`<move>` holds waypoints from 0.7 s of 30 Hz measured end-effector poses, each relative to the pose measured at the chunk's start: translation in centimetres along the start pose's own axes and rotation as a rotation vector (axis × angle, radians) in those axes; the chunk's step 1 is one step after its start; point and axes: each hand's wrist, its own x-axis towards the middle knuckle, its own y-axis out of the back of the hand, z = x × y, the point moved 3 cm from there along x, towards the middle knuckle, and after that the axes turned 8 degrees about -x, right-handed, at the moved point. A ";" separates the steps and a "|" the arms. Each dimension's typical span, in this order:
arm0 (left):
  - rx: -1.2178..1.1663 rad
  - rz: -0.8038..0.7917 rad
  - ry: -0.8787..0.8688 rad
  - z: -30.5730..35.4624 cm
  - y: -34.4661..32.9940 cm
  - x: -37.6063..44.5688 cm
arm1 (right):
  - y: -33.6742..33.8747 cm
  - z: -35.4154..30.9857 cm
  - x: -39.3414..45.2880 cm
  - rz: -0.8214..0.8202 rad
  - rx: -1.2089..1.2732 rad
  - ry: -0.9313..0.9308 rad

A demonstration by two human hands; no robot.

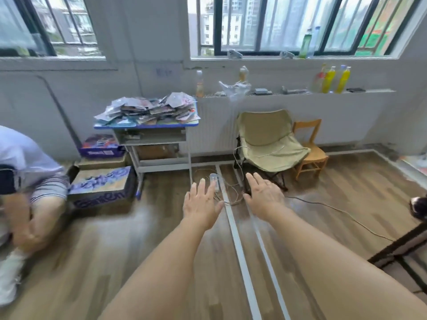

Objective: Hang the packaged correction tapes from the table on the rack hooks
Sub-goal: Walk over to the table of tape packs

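Left hand (200, 204) and right hand (265, 196) both empty, fingers spread, stretched toward the table (147, 126); packaged correction tapes (150, 109) piled there, likely about to grab; no rack visible

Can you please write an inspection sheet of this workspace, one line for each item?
Surface: small blue-edged table by the wall, its top covered.
Job's things: heap of packets on the table; rack hooks not clearly seen, only a dark frame at the right edge.
Clutter: boxes on the floor beside the table; bottles on the ledge.
Hands: left hand and right hand stretched forward, fingers straight, holding nothing.
Cables: power strip and loose cords on the floor.
Surroundings: folding chair, wooden chair, another person at left.
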 end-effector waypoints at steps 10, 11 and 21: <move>-0.038 0.062 0.218 -9.8 4.8 11.7 | 0.0 -7.9 17.1 0.013 0.009 0.200; -0.032 0.065 0.231 -10.4 5.6 13.0 | 0.4 -8.4 18.7 0.016 0.010 0.206; -0.057 0.065 0.347 -17.6 10.5 26.0 | 2.1 -14.7 35.3 0.017 0.014 0.296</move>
